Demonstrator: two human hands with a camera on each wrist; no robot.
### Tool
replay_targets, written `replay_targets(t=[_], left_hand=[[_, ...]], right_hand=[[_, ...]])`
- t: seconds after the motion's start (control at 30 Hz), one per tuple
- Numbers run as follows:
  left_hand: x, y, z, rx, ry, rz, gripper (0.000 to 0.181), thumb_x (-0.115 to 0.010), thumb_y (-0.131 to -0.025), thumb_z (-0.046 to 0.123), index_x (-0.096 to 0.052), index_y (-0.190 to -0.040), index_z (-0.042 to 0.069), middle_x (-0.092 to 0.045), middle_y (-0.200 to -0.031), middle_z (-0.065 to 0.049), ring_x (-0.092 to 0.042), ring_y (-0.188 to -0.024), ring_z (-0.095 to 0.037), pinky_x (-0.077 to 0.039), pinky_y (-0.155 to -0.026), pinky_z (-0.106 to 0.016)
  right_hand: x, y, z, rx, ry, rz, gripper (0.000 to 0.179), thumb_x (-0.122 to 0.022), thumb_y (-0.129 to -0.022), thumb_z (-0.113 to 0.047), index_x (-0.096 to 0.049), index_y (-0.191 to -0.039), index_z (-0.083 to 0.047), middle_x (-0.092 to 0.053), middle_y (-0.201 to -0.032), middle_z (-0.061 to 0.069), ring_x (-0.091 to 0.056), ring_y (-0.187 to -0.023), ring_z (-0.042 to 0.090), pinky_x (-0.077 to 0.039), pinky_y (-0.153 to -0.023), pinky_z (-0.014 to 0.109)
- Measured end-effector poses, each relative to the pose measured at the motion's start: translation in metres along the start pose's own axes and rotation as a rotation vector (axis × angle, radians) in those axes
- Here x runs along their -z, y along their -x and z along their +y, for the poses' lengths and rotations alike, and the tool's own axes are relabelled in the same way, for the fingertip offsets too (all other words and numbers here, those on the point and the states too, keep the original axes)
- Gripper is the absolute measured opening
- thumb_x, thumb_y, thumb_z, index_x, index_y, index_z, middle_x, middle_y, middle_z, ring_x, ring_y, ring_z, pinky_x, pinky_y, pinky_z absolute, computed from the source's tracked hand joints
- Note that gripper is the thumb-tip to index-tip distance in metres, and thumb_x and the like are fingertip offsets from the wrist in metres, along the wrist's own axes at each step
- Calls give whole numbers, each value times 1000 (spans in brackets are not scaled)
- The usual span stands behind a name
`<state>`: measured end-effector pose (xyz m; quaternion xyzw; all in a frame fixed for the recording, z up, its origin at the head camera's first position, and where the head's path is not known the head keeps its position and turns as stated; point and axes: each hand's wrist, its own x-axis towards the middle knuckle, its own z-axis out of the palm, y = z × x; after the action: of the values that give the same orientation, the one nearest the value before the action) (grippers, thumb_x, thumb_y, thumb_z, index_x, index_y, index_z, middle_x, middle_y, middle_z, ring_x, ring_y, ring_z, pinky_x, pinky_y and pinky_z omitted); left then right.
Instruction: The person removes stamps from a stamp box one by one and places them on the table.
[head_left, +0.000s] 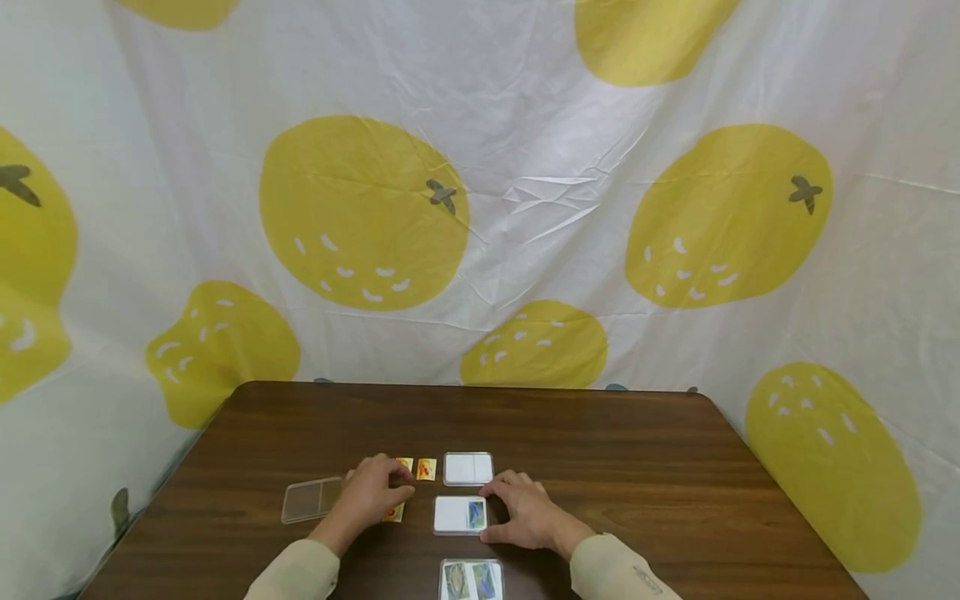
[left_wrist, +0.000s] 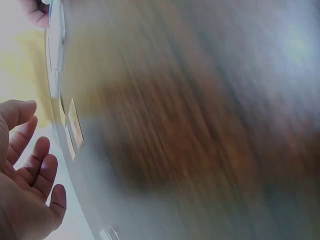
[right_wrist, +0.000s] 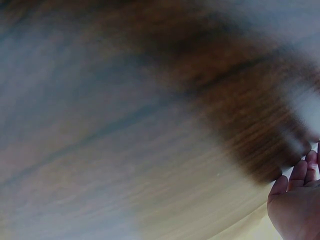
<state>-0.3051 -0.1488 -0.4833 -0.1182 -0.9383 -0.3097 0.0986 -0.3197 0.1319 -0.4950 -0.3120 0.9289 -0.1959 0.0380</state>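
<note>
My right hand [head_left: 528,510] holds the right end of a flat clear case [head_left: 451,515] with a white insert, thumb and forefinger at its two right corners. A small blue-green picture stamp [head_left: 476,513] lies in that case's right half. My left hand [head_left: 371,490] hovers over small orange-and-yellow stamps, its fingers loosely bent and nothing between them in the left wrist view. One stamp [head_left: 427,469] lies uncovered beyond the fingertips; another stamp [head_left: 393,513] is partly hidden below the thumb. In the right wrist view, only part of the right hand [right_wrist: 297,200] appears at the edge.
Behind the held case lies another case [head_left: 468,469] with a blank white insert. Nearer me is a case [head_left: 471,581] with two picture stamps. A transparent lid [head_left: 303,502] lies left, partly behind my left hand. The brown table [head_left: 637,450] meets a lemon-print cloth [head_left: 525,250].
</note>
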Motion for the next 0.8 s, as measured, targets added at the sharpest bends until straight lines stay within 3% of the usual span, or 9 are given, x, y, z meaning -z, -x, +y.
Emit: replay_targets(t=[0.5,0.8], left_hand=[[-19,-5,19,-89,82,-31,10,-79,-80,22,-72,-82,16,-61,-84,5,-56,-86,-21,-39,-75,-48],[-30,-7,29,-138,133,-77,14,-78,-81,24,-72,-84,13,-63,-87,3,-58,-88,-21,-42,-79,-49]], right_hand=[[0,-1,1,-35,-16,-22,57,-78,-80,-46,-62,-126,-17,-52,-126,2,-46,-120,27,-34,-99,52],[1,0,0,-40,-28,-35,58,-77,-81,-48,-62,-127,-17,-52,-127,2,-45,-121,27,-34,-99,53]])
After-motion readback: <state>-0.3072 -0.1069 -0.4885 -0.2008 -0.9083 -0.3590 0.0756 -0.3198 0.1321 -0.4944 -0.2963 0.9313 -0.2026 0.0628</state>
